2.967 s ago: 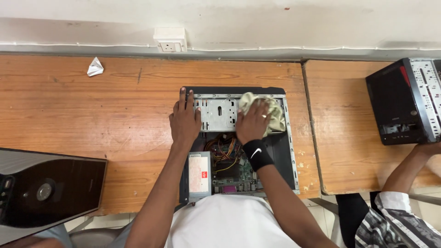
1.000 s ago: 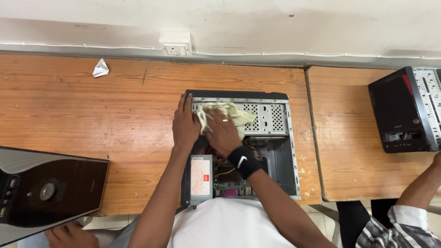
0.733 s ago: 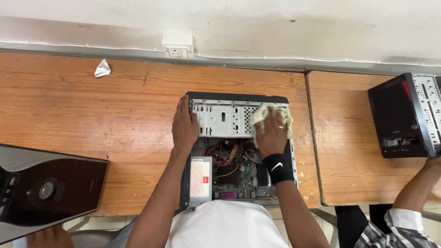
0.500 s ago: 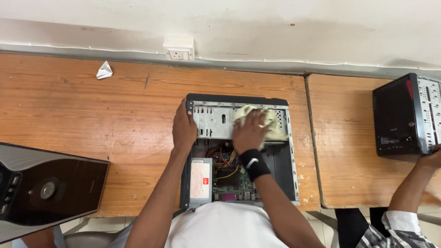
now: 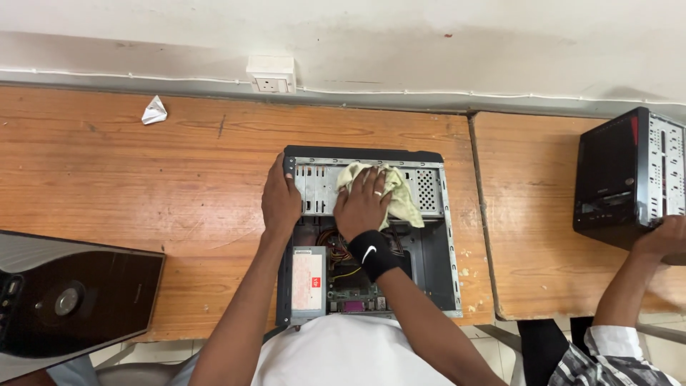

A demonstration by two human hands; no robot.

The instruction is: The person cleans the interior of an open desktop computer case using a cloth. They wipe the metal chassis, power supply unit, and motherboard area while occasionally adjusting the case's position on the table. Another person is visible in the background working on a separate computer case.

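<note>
**Currently: cloth on the drive bays of an opened computer case**

Head view only. An open computer case (image 5: 436, 236) lies flat on its side on the wooden table (image 5: 143, 186), side panel off. My right hand (image 5: 362, 204) is spread flat, fingers closed down on a pale yellow-green cloth (image 5: 399, 200), pressing it onto the perforated metal drive bays (image 5: 318, 187) at the far end of the case. My left hand (image 5: 280, 200) rests on the case's left edge, fingers curled over the rim; it grips the case only.

Progress, judged: the cloth covers the middle of the bays. I cannot tell which parts are already clean. The lower interior looks untouched by the cloth.

Contents of the case: grey power supply (image 5: 309, 280) at near left, a tangle of coloured wires (image 5: 336, 250) beside it, green circuit board (image 5: 357, 293) below.

Elsewhere: crumpled paper (image 5: 153, 111) far left, a second case (image 5: 629, 179) at right under another person's hand (image 5: 661, 236).
</note>
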